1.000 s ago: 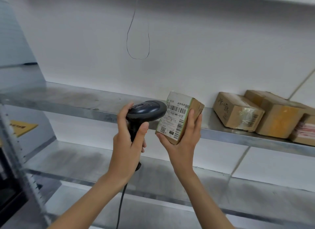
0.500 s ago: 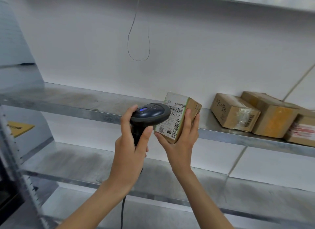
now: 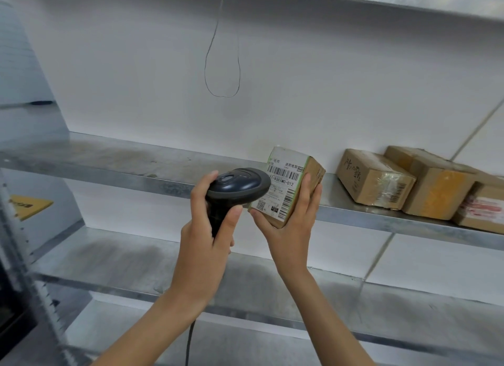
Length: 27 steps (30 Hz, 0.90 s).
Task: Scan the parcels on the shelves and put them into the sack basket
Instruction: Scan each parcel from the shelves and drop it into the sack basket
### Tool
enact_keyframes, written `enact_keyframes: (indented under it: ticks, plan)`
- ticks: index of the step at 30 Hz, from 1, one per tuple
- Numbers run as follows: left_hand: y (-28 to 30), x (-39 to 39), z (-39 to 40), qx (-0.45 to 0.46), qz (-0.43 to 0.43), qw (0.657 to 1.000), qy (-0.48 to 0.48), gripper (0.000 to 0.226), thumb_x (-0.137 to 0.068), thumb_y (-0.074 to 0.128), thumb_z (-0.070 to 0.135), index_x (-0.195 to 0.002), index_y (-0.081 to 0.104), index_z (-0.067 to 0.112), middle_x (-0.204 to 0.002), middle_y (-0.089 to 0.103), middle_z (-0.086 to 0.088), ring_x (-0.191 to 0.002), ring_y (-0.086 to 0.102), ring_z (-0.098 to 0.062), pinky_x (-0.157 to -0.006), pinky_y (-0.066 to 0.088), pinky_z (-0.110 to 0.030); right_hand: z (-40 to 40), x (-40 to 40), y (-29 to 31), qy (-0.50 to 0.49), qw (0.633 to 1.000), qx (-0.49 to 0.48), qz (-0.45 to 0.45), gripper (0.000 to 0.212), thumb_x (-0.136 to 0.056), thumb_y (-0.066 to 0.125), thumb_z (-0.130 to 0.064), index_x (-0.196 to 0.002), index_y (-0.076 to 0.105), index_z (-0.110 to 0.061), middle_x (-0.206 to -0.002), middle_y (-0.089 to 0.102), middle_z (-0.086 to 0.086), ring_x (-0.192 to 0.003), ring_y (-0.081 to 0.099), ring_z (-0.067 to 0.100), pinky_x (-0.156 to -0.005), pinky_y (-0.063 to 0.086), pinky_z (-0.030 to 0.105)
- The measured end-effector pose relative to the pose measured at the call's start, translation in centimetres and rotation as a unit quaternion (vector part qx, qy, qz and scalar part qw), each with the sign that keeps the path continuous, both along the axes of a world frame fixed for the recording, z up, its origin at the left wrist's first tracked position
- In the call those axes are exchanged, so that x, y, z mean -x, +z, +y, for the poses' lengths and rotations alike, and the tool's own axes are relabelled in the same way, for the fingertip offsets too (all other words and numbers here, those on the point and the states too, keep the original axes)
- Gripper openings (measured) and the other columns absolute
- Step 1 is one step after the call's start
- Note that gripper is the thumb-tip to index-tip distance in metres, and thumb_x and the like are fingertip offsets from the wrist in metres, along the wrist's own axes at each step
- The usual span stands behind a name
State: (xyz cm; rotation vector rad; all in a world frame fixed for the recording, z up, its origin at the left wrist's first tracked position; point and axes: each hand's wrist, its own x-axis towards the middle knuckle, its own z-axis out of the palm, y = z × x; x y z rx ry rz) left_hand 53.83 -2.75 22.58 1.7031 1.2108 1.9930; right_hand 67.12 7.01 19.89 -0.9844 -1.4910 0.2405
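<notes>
Fingers (image 3: 305, 199) of right hand (image 3: 289, 229) grip small brown labelled cardboard parcel (image 3: 289, 187), label tilted toward black handheld barcode scanner (image 3: 237, 187) clasped in left hand (image 3: 204, 237) for reading

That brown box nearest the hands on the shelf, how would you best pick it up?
Take the brown box across its two long sides, coming from the front. Its short end faces the shelf edge, and another box crowds its right side.
</notes>
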Motion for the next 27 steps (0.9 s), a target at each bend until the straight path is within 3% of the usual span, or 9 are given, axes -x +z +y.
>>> enact_keyframes:
  ticks: [5, 8, 11, 13, 15, 19, 21, 25, 27]
  plan:
    - [-0.3, -0.1, 0.3, 0.004, -0.005, 1.0, -0.012, 0.049, -0.098, 0.058, 0.051, -0.138, 0.032, 0.062, -0.092, 0.067, 0.01, -0.063, 0.063, -0.016, -0.056, 0.055, -0.025, -0.7, -0.3, -0.2, 0.019, 0.999, 0.013, 0.03, 0.118, -0.073, 0.088, -0.039, -0.151, 0.001, -0.057, -0.166, -0.007, -0.015, -0.139, -0.004, -0.017, -0.107, 0.013, 0.013]
    - [-0.2, -0.3, 0.8, 0.017, -0.018, 0.999, -0.028, 0.051, -0.091, 0.055, 0.059, -0.135, 0.031, 0.064, -0.094, 0.069, 0.011, -0.065, 0.066, -0.017, -0.056, 0.055, -0.024, -1.8, -1.1, -1.1, 0.024, 0.997, 0.02, 0.069, 0.117, -0.072, 0.089, -0.035, -0.154, 0.006, -0.05, -0.165, -0.003, -0.017, -0.14, -0.001, -0.018, -0.103, 0.014, 0.008]
    - [-0.3, -1.3, 1.6, 0.033, -0.039, 0.998, -0.045, 0.044, -0.095, 0.054, 0.061, -0.133, 0.031, 0.065, -0.098, 0.071, 0.012, -0.069, 0.07, -0.017, -0.057, 0.056, -0.022, -3.3, -2.4, -1.9, 0.026, 0.995, 0.024, 0.094, 0.118, -0.072, 0.089, -0.033, -0.156, 0.007, -0.046, -0.165, 0.0, -0.016, -0.148, 0.0, -0.008, -0.114, 0.019, 0.023]
    - [-0.5, -2.4, 2.3, 0.041, -0.054, 0.996, -0.058, 0.045, -0.095, 0.055, 0.054, -0.132, 0.032, 0.062, -0.097, 0.071, 0.009, -0.067, 0.07, -0.018, -0.057, 0.056, -0.022, -4.3, -3.7, -2.3, 0.02, 0.994, 0.028, 0.102, 0.118, -0.072, 0.089, -0.031, -0.158, 0.008, -0.041, -0.165, 0.004, -0.011, -0.152, 0.006, 0.005, -0.12, 0.025, 0.039]
    - [-0.7, -3.2, 2.7, 0.044, -0.064, 0.995, -0.064, 0.047, -0.094, 0.055, 0.046, -0.132, 0.032, 0.06, -0.094, 0.071, 0.009, -0.066, 0.07, -0.018, -0.057, 0.056, -0.022, -5.1, -4.6, -2.5, 0.017, 0.994, 0.025, 0.1, 0.117, -0.073, 0.089, -0.031, -0.159, 0.01, -0.035, -0.165, 0.007, -0.008, -0.153, 0.01, 0.012, -0.121, 0.028, 0.047]
    - [-1.5, -7.0, 3.7, 0.061, -0.062, 0.991, -0.103, 0.05, -0.096, 0.054, 0.042, -0.139, 0.031, 0.049, -0.092, 0.07, 0.003, -0.068, 0.072, -0.019, -0.056, 0.056, -0.022, -6.4, -8.4, -3.5, -0.012, 0.994, 0.036, 0.101, 0.116, -0.073, 0.088, -0.029, -0.158, 0.011, -0.033, -0.165, 0.007, -0.007, -0.151, 0.009, 0.002, -0.116, 0.026, 0.014]
    - [-1.9, -10.1, 4.2, 0.073, -0.046, 0.987, -0.132, 0.052, -0.097, 0.053, 0.04, -0.142, 0.029, 0.043, -0.096, 0.07, 0.001, -0.07, 0.073, -0.019, -0.057, 0.057, -0.022, -7.2, -11.1, -4.0, -0.041, 0.992, 0.053, 0.108, 0.116, -0.072, 0.089, -0.031, -0.158, 0.011, -0.035, -0.165, 0.008, -0.006, -0.15, 0.009, -0.001, -0.11, 0.022, 0.003]
    - [-3.2, -16.8, 4.7, 0.106, -0.027, 0.975, -0.194, 0.052, -0.098, 0.054, 0.039, -0.143, 0.029, 0.04, -0.101, 0.069, -0.003, -0.075, 0.075, -0.015, -0.061, 0.06, -0.024, -9.8, -17.1, -5.6, -0.098, 0.981, 0.081, 0.144, 0.114, -0.07, 0.086, -0.036, -0.157, 0.012, -0.037, -0.165, 0.009, -0.01, -0.149, 0.012, -0.003, -0.108, 0.023, 0.003]
    - [-4.2, -20.6, 4.8, 0.118, -0.015, 0.965, -0.233, 0.051, -0.1, 0.054, 0.034, -0.144, 0.03, 0.037, -0.102, 0.069, 0.003, -0.082, 0.074, -0.009, -0.066, 0.062, -0.026, -11.2, -20.5, -6.5, -0.142, 0.972, 0.097, 0.158, 0.116, -0.07, 0.088, -0.035, -0.158, 0.012, -0.037, -0.165, 0.009, -0.011, -0.15, 0.012, -0.001, -0.114, 0.023, 0.01]
